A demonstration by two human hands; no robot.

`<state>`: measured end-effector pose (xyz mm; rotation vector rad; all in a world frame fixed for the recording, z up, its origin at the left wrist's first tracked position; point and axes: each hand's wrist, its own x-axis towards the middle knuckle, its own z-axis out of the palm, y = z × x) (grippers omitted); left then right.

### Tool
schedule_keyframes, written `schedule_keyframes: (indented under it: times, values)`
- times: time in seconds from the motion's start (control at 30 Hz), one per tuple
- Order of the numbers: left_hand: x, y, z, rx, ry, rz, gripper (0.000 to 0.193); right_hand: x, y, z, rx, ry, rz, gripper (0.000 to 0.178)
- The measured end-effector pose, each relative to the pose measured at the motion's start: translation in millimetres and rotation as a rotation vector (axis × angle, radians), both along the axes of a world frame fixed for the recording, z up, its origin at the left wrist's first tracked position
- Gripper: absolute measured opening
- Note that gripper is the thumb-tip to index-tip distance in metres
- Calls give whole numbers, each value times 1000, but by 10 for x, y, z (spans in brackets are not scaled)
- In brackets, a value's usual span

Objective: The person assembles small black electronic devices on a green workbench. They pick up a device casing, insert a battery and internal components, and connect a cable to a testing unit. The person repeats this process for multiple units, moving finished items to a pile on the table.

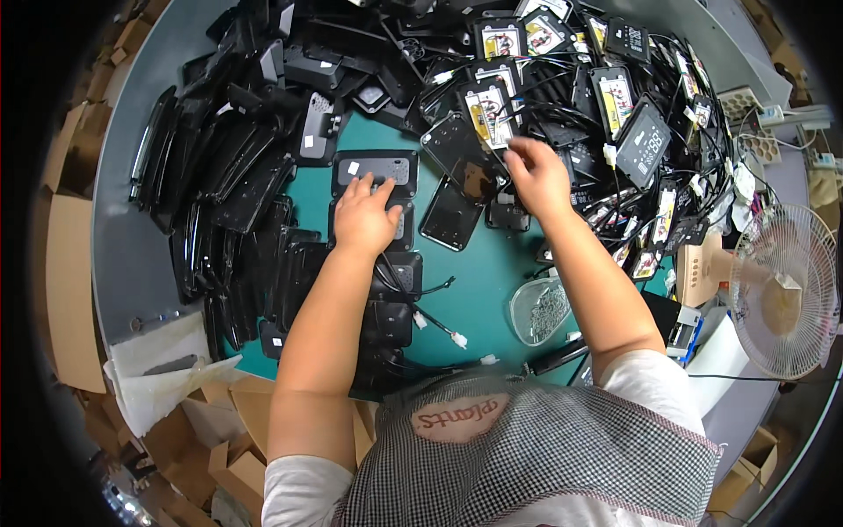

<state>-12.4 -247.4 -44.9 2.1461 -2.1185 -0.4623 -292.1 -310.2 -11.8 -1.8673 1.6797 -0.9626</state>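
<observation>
My left hand (364,218) rests with fingers spread across a column of black plastic cases. Its fingertips touch the lower edge of the top case (397,167), which has a grey dotted panel and a small white label; the palm partly covers the case below it (406,230). Out to the right, my right hand (538,178) has its fingers curled and pinched together beside a yellow-and-white printed unit (489,116). What the fingertips grip is hidden. Shallow black covers, one upper (448,145) and one lower (451,220), lie between the hands.
Stacked black housings (237,176) crowd the left side. Cabled display units (644,145) heap up at the right. A clear bowl of screws (539,313) sits near the right forearm. Cables with white connectors (458,339) lie nearer me. A fan (784,294) stands far right.
</observation>
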Motion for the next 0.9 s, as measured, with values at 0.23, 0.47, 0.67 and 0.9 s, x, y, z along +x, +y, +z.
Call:
schedule_keyframes:
  times: [0.23, 0.47, 0.67, 0.9]
  values:
    - [10, 64, -3, 23, 1, 40, 54, 414, -712, -276, 300, 245, -384, 59]
    - [-52, 8, 33, 50, 17, 15, 55, 64, -768, -242, 123, -373, -481, 40]
    - [-307, 83, 663, -563, 298, -97, 63, -284, 101, 949, 487, -979, -94, 30]
    - [-791, 832, 1686, -955, 272, -664, 29, -392, 1365, 1255, 749, -869, 253, 27]
